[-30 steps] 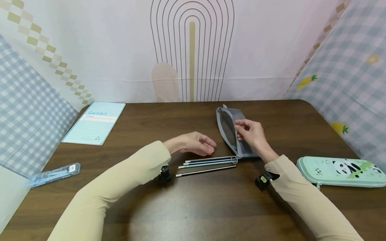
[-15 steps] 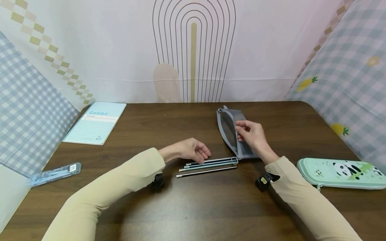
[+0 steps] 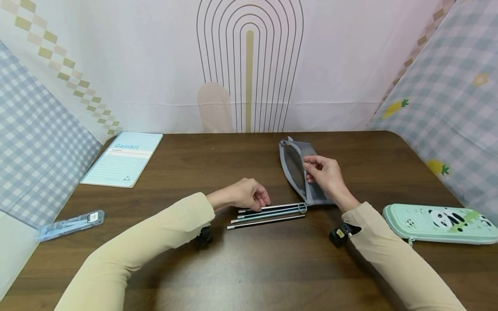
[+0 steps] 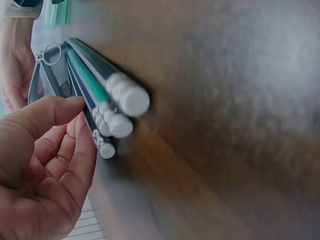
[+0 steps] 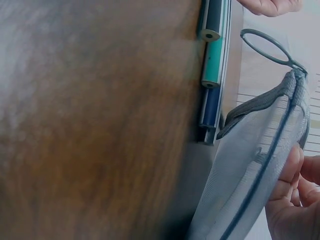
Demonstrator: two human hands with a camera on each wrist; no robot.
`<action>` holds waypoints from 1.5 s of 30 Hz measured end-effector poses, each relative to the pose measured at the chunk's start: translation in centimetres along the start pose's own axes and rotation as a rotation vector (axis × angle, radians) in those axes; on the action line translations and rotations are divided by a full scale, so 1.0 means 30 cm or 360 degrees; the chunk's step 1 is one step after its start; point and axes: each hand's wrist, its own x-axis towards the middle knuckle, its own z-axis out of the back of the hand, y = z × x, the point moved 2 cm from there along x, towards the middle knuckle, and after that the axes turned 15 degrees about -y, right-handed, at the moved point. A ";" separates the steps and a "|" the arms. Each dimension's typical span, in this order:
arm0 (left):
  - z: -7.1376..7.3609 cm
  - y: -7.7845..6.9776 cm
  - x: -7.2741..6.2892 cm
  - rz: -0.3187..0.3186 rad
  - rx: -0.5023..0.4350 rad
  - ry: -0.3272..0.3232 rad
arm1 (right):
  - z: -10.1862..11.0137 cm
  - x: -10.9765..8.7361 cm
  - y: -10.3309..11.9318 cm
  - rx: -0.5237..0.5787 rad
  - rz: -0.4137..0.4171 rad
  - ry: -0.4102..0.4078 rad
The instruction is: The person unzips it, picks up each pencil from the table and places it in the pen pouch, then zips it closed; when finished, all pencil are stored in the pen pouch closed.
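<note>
My left hand [image 3: 247,193] pinches the far black pencil [image 4: 106,150] between thumb and index finger, near its white eraser end. Beside it, close together on the table, lie a blue pencil [image 5: 210,107] and a green pencil [image 4: 86,75]. Nearest to me is another dark pencil [image 3: 268,222], slightly apart from the rest. A grey mesh pencil pouch [image 3: 309,149] lies right of the pencils with its zipper undone and mouth gaping. My right hand [image 3: 326,173] grips the right edge of that mouth. The zipper's ring pull [image 3: 302,207] sits by the pencils' unsharpened ends.
A mint pencil case with pandas [image 3: 439,222] lies at the right. On the left are a pale blue notebook [image 3: 122,160] at the back and a clear blue package [image 3: 71,224] nearer me. A patterned cloth [image 3: 167,65] hangs behind the wooden table [image 3: 241,268].
My left hand has moved left and down from beside the pouch to the pencils, and its thumb and finger have closed on the far one. The right hand stays on the pouch's edge.
</note>
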 end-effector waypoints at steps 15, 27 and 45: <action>0.107 0.050 -0.013 0.0025 0.0192 0.0229 | 0.001 0.003 0.001 0.0023 -0.0003 0.0000; 0.098 0.070 0.062 0.0523 -0.0674 0.0082 | 0.001 0.000 -0.002 -0.0014 -0.0010 0.0004; -0.106 -0.088 0.272 0.0998 -0.1581 -0.0268 | -0.008 0.000 -0.002 -0.0035 0.0012 0.0035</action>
